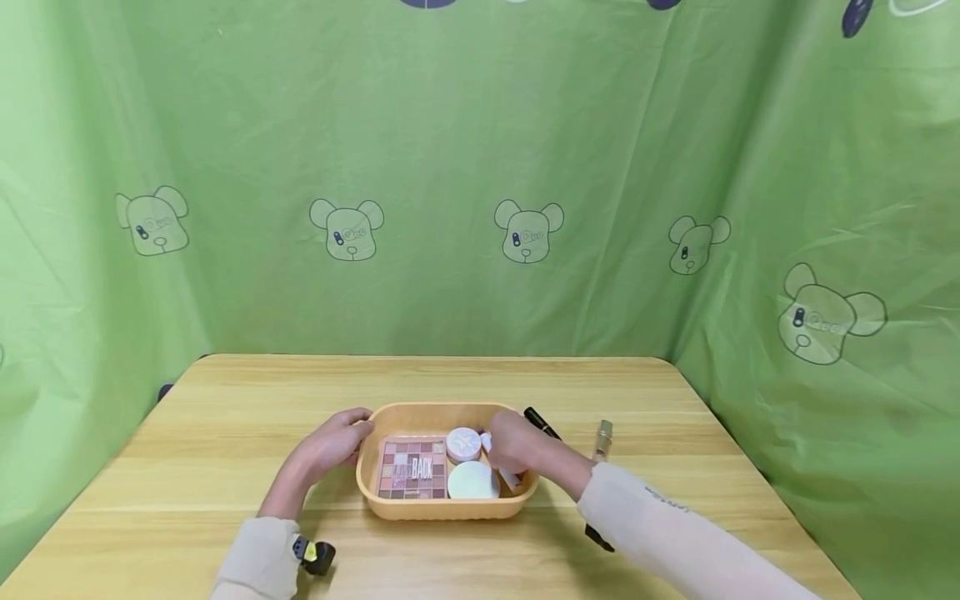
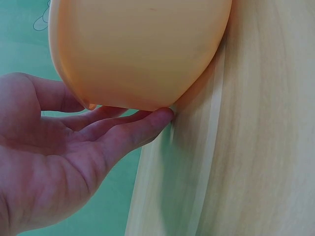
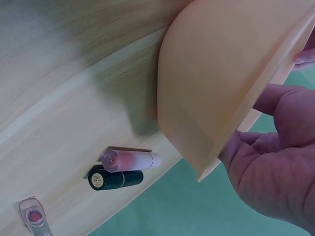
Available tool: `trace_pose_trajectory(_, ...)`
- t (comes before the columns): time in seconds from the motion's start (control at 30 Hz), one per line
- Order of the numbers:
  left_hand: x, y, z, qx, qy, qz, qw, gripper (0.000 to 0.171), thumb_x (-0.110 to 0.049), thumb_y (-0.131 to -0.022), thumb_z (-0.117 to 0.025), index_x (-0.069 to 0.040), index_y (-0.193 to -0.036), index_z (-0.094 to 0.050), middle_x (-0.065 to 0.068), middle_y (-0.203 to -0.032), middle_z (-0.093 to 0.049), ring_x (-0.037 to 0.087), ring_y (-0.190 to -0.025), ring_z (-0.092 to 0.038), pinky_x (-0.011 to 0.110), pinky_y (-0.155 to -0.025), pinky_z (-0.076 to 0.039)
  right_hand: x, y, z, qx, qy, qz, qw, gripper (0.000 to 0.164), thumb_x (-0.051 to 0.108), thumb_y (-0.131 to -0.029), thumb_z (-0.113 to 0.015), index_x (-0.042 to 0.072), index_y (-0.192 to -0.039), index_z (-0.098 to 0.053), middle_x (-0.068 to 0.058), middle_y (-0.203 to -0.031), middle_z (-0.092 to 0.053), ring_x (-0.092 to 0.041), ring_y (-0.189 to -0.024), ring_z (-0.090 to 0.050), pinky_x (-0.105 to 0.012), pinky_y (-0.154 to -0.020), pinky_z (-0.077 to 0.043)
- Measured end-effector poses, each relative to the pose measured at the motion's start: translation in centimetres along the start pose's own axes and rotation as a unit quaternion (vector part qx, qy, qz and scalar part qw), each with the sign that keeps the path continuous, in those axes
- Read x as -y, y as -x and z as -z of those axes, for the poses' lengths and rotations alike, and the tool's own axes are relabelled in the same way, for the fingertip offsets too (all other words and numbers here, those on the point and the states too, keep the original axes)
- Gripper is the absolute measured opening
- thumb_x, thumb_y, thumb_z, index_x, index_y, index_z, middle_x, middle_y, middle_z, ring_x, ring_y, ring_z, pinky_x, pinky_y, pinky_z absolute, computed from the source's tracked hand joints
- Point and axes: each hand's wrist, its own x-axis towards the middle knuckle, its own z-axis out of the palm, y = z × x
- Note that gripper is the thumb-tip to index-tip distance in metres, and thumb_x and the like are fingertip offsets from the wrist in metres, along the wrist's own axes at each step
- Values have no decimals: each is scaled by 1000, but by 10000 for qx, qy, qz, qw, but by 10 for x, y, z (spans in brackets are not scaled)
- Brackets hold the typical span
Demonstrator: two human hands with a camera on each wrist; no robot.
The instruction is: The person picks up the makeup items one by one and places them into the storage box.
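An orange plastic basket (image 1: 420, 510) rests on the table, my hands at its two ends. My left hand (image 1: 337, 439) grips its left end; in the left wrist view one digit reaches behind the rim while other fingers lie against the outer wall. Inside sit an eyeshadow palette (image 1: 412, 468), a small round white case (image 1: 463, 444) with a star on its lid and a larger round white compact (image 1: 473, 481). My right hand (image 1: 517, 443) reaches over the right rim and holds a white tube (image 1: 512, 479), mostly covered; its fingertips are hidden behind the wall in the right wrist view.
Beyond the basket's right end lie a black lipstick tube (image 3: 118, 179) and a pink-and-white tube (image 3: 130, 161), side by side. Farther right is a clear-capped lipstick (image 1: 603, 437). A green curtain (image 1: 442, 292) with bear-head prints hangs behind and beside the wooden table (image 1: 300, 375).
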Motion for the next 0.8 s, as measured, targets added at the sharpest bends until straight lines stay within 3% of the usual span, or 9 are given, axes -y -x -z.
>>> trace_pose_trajectory(0.23, 2, -1, 0, 0, 42, 9, 10000, 45, -19, -107, -38, 7, -144, -45, 23, -131, -61, 30, -118, -62, 46, -98, -55, -2, -1, -4, -98, 99, 176, 9997, 36, 0, -91, -58, 11, -58, -50, 0, -53, -45, -9, -43, -47, -17, -40, -36)
trace_pose_trajectory(0.57, 1, -3, 1, 199, 127, -131, 9996, 44, -19, -107, -36, 9, -139, -47, 22, -119, -63, 25, -105, -63, 35, -86, -58, -1, -2, -7, -122, 343, 244, 9990, 27, 1, -92, -60, 7, -66, -57, -5, -62, -53, -12, -52, -54, -21, -48, -46)
trace_pose_trajectory(0.8, 2, -3, 0, -6, 184, -21, 9998, 41, -17, -106, -39, 7, -138, -50, 19, -116, -64, 25, -105, -63, 38, -88, -57, 0, -2, -4, -205, 779, 510, 9954, 32, 3, -89, -63, 9, -59, -56, -3, -59, -52, -12, -56, -49, -22, -61, -46)
